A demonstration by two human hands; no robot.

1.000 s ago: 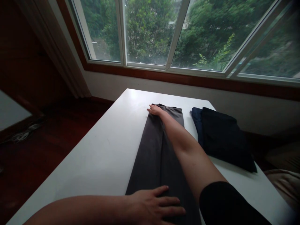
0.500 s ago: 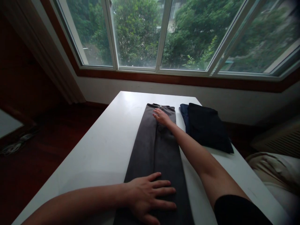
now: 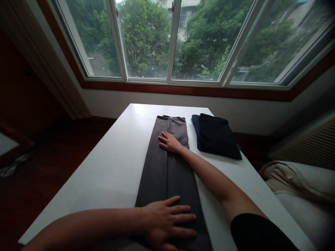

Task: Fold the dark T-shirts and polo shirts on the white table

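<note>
A pair of dark grey trousers [image 3: 154, 170] lies lengthwise on the white table [image 3: 104, 167], its waistband toward the window. My left hand [image 3: 167, 221] rests flat on the lower part of the cloth, fingers spread and pointing right. Farther up, my right hand [image 3: 170, 142] is laid palm down on the grey fabric below the waistband, its fingers stretched out. Neither hand grips anything. The near end of the trousers runs out of view under my left forearm.
A folded stack of dark clothes [image 3: 220, 136], black over navy, sits at the table's right side. Beyond the far edge is a wide window [image 3: 170, 45]. A beige cloth heap [image 3: 295, 177] is at the right, and cables [image 3: 15, 165] lie on the floor at left.
My right hand has slid down the trousers, away from the waistband and toward me. My left hand stays about where it was. The camera view has shifted slightly.
</note>
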